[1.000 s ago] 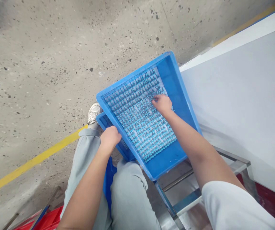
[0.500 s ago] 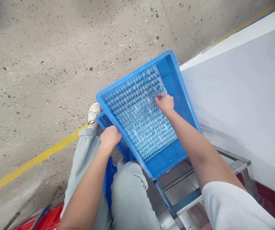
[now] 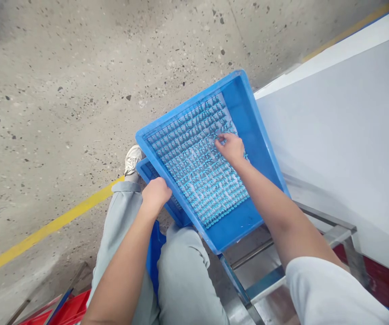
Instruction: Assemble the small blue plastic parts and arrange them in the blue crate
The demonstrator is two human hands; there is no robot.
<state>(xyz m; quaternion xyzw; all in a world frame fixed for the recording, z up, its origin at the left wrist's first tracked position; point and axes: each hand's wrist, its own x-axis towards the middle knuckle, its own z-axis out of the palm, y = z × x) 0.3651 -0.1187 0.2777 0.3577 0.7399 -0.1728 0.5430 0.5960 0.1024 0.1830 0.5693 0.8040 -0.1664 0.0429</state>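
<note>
A blue plastic crate [image 3: 262, 140] is tilted in front of me, its long side toward my legs. Rows of small metal parts with teal ends [image 3: 194, 149] stand on a pale sheet inside it; I cannot make out their exact kind. My left hand [image 3: 157, 192] is closed over the crate's left rim. Over the upper right of the rows is my right hand [image 3: 231, 146], its fingers curled in a loose pinch at the parts. What lies between those fingertips, if anything, is too small to tell.
A second blue crate [image 3: 143, 169] sits under the first, near my left knee. A metal frame [image 3: 248, 295] stands below right, beside a large grey-white panel [image 3: 333, 131]. A red crate [image 3: 72, 309] is at lower left. Yellow tape [image 3: 79, 210] crosses the speckled floor.
My right hand has shifted slightly left, and its fingers have loosened a little. My left hand stays on the rim, and the crate has hardly moved.
</note>
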